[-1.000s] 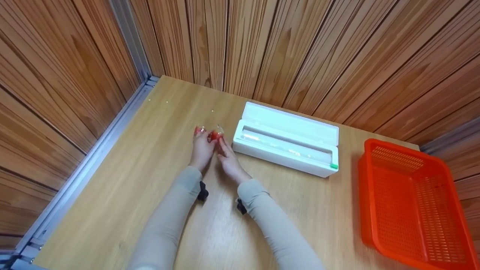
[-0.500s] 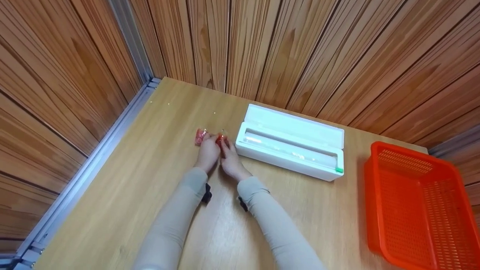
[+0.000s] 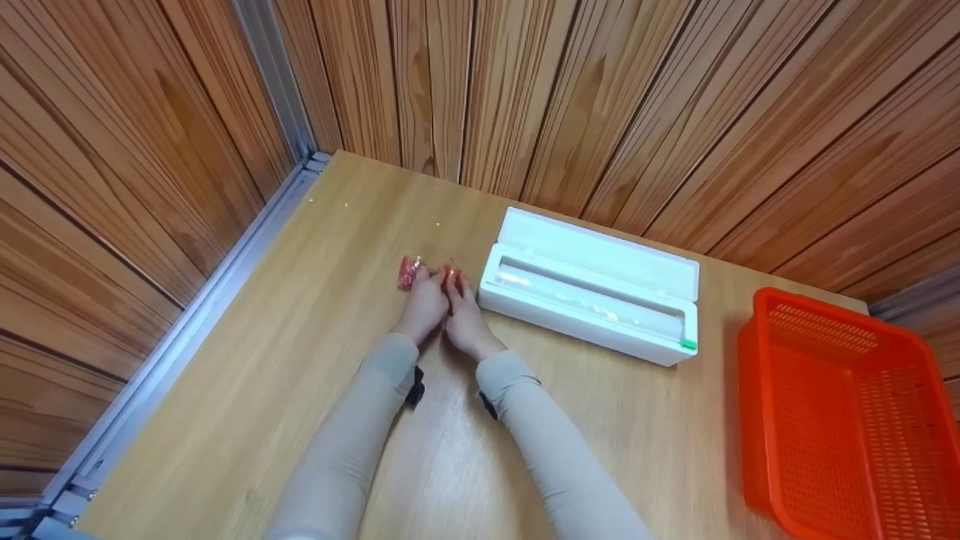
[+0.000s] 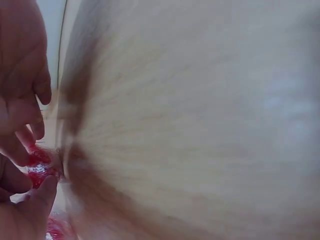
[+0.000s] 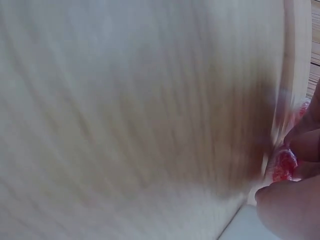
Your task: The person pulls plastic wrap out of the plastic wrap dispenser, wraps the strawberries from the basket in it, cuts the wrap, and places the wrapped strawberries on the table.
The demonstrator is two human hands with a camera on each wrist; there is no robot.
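Observation:
Both hands meet over a small red bundle wrapped in clear plastic film (image 3: 451,271), left of the white box. My left hand (image 3: 424,306) pinches it between thumb and fingers, as the left wrist view shows at the shiny red bundle (image 4: 39,169). From the other side my right hand (image 3: 466,322) holds the same bundle; its thumb and fingers close around the red wrap (image 5: 284,166) in the right wrist view. Just left of the hands lies a second red film-wrapped packet (image 3: 407,273), partly covered by the left fingers. What is inside the film I cannot tell.
A white cling film dispenser (image 3: 585,330) with its lid raised and a film roll inside stands right of the hands. An orange-red plastic basket (image 3: 761,420) is at the far right. Wood-panelled walls (image 3: 570,97) border the table. Tiny white specks dot its back left.
My hands have drawn closer together around the bundle, and less loose film shows above it. More of the left packet is uncovered than a second ago. The head view has shifted slightly.

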